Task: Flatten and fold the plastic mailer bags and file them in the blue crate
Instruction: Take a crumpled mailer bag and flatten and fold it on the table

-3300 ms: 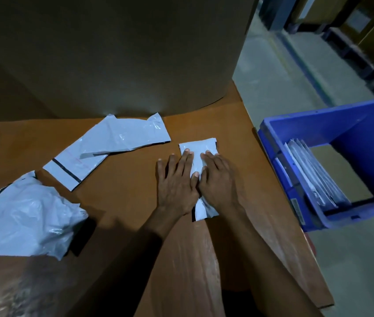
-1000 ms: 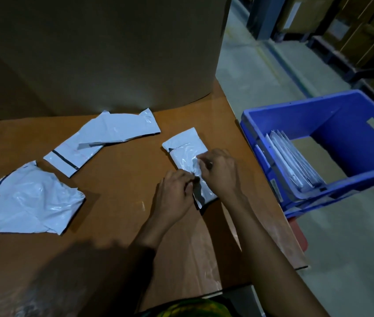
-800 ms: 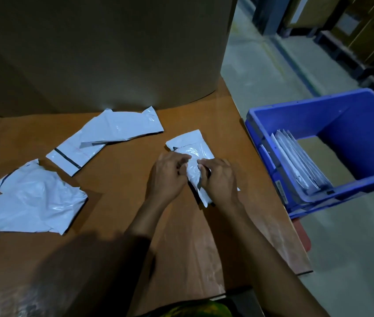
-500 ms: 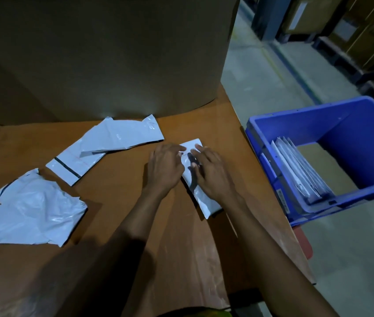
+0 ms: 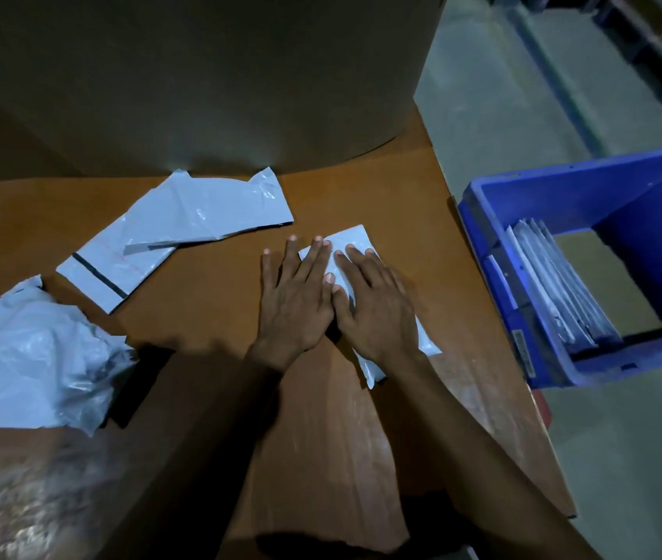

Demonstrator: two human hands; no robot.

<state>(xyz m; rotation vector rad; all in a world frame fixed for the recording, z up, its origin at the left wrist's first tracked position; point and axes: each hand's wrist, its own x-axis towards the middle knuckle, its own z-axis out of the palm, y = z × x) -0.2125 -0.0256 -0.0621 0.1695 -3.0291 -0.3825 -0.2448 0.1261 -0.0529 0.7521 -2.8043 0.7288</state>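
A narrow folded white mailer bag point(image 5: 348, 240) lies on the brown table point(image 5: 208, 301), mostly covered by both hands. My left hand point(image 5: 295, 299) presses flat on its left edge and the table, fingers straight and spread. My right hand point(image 5: 375, 307) lies flat on top of the bag beside it. A flattened mailer point(image 5: 175, 232) with a black strip lies to the upper left. A crumpled mailer point(image 5: 30, 357) sits at the left edge. The blue crate point(image 5: 503, 260) stands right of the table with several folded bags point(image 5: 555, 284) filed upright inside.
A huge cardboard roll or box point(image 5: 183, 74) fills the back of the table. Concrete floor point(image 5: 624, 458) lies to the right, below the crate. Dark pallets point(image 5: 660, 54) and shelving stand far right at the back.
Both hands stopped pinching and folding the small bag, laid it down and now press flat on it with straight fingers.
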